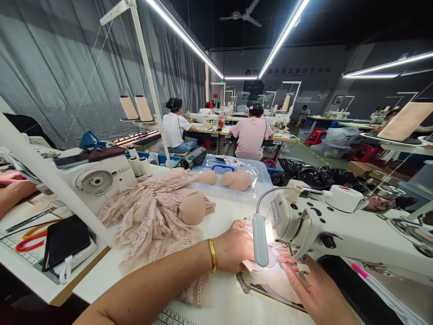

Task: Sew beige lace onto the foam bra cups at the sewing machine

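A white sewing machine [321,225] reaches in from the right, and a grey lamp [260,241] on a bendable neck shines on its needle area. My left hand [235,248], with a gold bangle at the wrist, is closed on a pale beige fabric piece [251,266] left of the needle. The lamp hides some of its fingertips. My right hand [309,286] lies beside the presser foot with fingers stretched out toward the fabric, partly behind machine parts. Beige lace fabric [152,212] is heaped to the left, next to stacked beige bra cups [192,208].
Further cups [237,179] sit on a clear plastic bin [216,189] behind the table. A black phone [66,241] lies on the neighbouring table at left, where another person's hand [15,192] shows. A dark flat object [355,289] and a pink-tipped pen [360,271] lie at right.
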Available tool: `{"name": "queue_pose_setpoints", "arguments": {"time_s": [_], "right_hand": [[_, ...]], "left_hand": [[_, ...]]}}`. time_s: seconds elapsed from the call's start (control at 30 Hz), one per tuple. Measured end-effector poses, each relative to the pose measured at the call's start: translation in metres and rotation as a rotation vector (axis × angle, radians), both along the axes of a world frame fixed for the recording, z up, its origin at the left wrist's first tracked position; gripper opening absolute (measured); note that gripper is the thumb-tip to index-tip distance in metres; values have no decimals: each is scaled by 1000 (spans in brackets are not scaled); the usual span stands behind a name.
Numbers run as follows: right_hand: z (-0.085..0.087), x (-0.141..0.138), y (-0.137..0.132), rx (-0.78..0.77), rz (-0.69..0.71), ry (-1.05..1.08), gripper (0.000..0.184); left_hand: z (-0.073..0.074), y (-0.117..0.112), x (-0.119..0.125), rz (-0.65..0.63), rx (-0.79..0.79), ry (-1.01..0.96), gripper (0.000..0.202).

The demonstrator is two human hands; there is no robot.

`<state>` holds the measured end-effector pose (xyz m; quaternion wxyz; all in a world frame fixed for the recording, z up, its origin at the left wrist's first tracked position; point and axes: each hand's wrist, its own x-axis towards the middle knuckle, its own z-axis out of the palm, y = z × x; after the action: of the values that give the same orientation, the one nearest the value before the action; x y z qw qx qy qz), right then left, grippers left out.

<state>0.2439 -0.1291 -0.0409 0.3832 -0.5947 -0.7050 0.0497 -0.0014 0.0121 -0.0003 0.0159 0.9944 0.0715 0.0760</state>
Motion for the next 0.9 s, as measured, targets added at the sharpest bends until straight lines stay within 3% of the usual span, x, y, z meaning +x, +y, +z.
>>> {"name": "queue_pose_setpoints", "arguments": {"time_s": [0.13, 0.27, 0.53, 0.63, 0.77, 0.9], "right_hand": [[6, 8, 1, -8, 35, -96, 25], [6, 15, 2, -20, 86, -101, 17], [8, 13, 2, 56, 142, -254, 25], [18, 8, 3, 97, 234, -317, 26], [33, -4, 3, 18, 412, -318, 23], [36, -12, 2, -15, 464, -371, 26]], "left_hand": [[-2, 0, -1, 21, -99, -12, 10], [3, -4, -3, 32, -80, -14, 11], [1, -12, -4, 45, 29, -27, 2], [-1, -17, -5, 15, 75, -33, 4], [-1, -27, -6, -6, 83, -53, 10], [-4, -39, -8, -46, 66, -98, 22]]}}
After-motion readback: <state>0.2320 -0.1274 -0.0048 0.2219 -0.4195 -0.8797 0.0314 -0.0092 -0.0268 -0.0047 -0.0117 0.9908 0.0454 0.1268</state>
